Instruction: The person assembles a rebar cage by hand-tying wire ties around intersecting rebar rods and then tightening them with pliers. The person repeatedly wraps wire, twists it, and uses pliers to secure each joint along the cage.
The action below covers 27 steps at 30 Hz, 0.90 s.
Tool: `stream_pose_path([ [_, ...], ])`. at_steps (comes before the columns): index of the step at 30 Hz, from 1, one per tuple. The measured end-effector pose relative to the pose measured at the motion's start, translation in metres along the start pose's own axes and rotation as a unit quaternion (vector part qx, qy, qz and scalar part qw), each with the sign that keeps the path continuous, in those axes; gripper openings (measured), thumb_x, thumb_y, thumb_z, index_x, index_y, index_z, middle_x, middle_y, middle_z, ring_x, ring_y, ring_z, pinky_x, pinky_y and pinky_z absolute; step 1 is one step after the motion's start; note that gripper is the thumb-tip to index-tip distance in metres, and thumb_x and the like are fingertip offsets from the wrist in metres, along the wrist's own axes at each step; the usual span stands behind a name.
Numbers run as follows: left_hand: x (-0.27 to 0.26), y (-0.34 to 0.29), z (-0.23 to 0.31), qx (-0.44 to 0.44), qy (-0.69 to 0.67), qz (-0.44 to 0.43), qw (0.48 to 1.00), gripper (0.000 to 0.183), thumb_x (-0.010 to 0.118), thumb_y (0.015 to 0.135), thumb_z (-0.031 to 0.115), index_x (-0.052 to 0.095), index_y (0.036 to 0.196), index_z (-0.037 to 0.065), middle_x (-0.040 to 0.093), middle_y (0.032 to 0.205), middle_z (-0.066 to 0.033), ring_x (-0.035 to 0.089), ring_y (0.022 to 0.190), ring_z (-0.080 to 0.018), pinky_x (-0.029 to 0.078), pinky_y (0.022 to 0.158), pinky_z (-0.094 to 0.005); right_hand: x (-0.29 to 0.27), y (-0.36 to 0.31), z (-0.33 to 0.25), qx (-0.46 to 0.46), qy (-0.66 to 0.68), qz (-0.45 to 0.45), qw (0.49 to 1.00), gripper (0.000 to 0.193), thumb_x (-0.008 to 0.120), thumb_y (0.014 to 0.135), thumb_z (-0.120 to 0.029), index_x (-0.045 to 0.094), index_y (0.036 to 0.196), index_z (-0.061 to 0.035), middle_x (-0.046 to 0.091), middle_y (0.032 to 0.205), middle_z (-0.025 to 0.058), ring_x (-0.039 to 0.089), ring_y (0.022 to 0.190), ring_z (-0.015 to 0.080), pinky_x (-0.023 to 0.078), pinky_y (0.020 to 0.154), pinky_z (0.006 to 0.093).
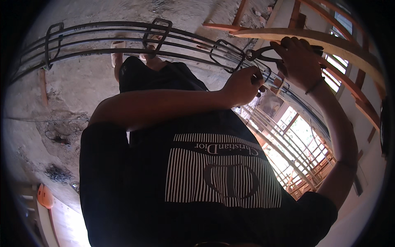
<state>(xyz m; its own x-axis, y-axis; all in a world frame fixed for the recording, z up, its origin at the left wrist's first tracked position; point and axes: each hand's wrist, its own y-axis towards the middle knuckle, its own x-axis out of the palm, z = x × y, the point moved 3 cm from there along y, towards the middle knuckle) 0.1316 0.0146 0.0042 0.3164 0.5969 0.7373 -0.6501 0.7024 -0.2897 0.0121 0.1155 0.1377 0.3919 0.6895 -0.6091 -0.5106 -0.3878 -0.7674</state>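
Note:
A long rebar cage with dark rectangular stirrups crosses the upper part of the head view. Toward its right end, my right hand is wrapped round the handles of dark end-cutting pincers. Their jaws point left and sit against the bars by a stirrup. Just below the jaws, my left hand is closed in a pinch beside the cage. A thin tie wire hangs from its fingers; the fingertips are partly in shadow.
A curved timber and reddish wooden framing rise behind my right hand. Rough concrete floor lies left, with a broken patch and a dark heap of debris. An orange object is at lower left. Several poles stand by a bright opening.

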Motion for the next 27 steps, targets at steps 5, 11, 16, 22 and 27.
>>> stream_pose_path([
  [5,-0.004,0.009,0.004,0.04,0.107,0.037,0.993,0.016,0.061,0.101,0.017,0.062,0.103,0.001,0.074,0.091,-0.01,0.073,0.081,-0.0178,0.055,0.065,-0.0304,0.002,-0.01,-0.014,0.011,-0.183,-0.017,0.983,0.037,0.065,0.093,-0.027,0.063,0.124,-0.0061,0.064,0.102,0.0091,0.063,0.099,0.0254,0.05,0.09,0.0422],
  [11,0.016,0.013,0.018,-0.086,-0.252,0.039,0.963,0.02,0.062,0.103,0.02,0.062,0.104,0.0,0.073,0.091,-0.0114,0.074,0.076,-0.0184,0.058,0.062,-0.0275,0.009,-0.009,-0.005,0.114,0.014,-0.195,0.974,0.028,0.053,0.103,-0.031,0.059,0.11,-0.0048,0.067,0.097,0.0187,0.07,0.087,0.0336,0.056,0.075,0.0492],
  [16,0.026,0.015,0.018,-0.178,-0.35,0.053,0.918,0.025,0.063,0.103,0.024,0.06,0.102,-0.001,0.072,0.091,-0.0107,0.074,0.074,-0.021,0.061,0.064,-0.0265,0.029,-0.006,-0.004,0.057,0.079,-0.228,0.969,0.024,0.052,0.1,-0.025,0.062,0.107,-0.0045,0.069,0.087,0.0171,0.072,0.088,0.0342,0.058,0.078,0.0478],
  [22,0.024,0.024,0.01,-0.213,-0.34,-0.019,0.916,0.031,0.065,0.101,0.039,0.064,0.112,0.01,0.064,0.106,-0.0028,0.065,0.093,-0.0145,0.051,0.079,-0.0292,0.043,-0.008,0.003,0.071,0.295,-0.213,0.929,0.017,0.061,0.095,-0.014,0.063,0.102,0.0014,0.069,0.08,0.0177,0.072,0.08,0.03,0.058,0.072,0.0432],
  [27,0.028,0.036,0.0,-0.241,-0.357,-0.026,0.902,0.029,0.065,0.099,0.046,0.064,0.109,0.019,0.062,0.108,0.0016,0.061,0.098,-0.0157,0.044,0.087,-0.0327,0.044,-0.014,0.001,0.286,0.519,-0.363,0.719,0.023,0.072,0.091,-0.005,0.059,0.109,0.0016,0.066,0.076,0.0126,0.067,0.066,0.0157,0.054,0.051,0.0327],
])
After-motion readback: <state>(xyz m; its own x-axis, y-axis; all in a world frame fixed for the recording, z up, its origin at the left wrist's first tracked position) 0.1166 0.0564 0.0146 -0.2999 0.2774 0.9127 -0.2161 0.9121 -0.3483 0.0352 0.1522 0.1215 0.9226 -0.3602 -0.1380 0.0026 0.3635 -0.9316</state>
